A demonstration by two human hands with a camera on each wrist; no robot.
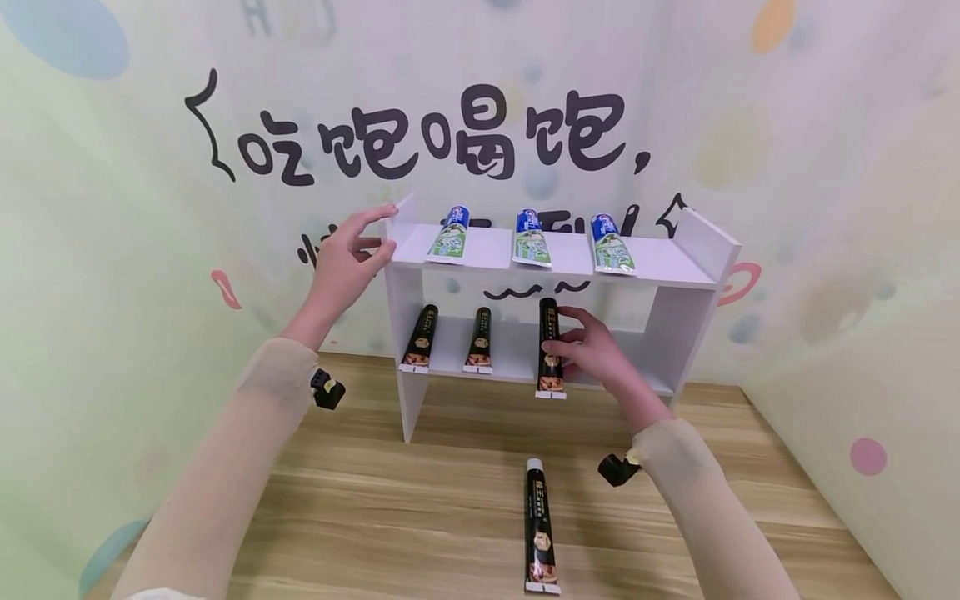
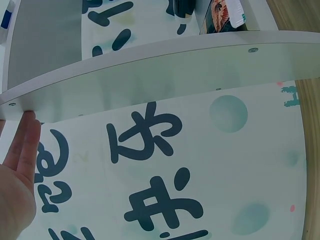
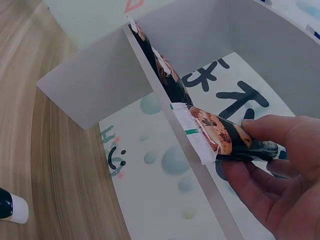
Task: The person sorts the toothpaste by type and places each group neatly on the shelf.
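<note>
My left hand (image 1: 348, 262) holds the upper corner of the white shelf's left side panel (image 1: 402, 218). In the left wrist view, its extended fingers (image 2: 27, 137) meet the panel's outer face. My right hand (image 1: 592, 346) pinches a black toothpaste tube (image 1: 551, 342) between thumb and fingers, at the front of the lower shelf board. The tube's white crimped end (image 3: 194, 132) points outward over the board's front edge (image 3: 200, 175). Left of it, two similar black tubes (image 1: 422, 337) (image 1: 480, 340) lie on that board, crimped ends forward.
Three blue-and-green toothpaste tubes (image 1: 451, 237) (image 1: 531, 239) (image 1: 612, 244) lie spaced along the top board. Another black tube (image 1: 540, 525) with a white cap lies on the wooden table (image 1: 337, 500) in front. A wall with printed characters (image 1: 480, 129) stands behind the shelf.
</note>
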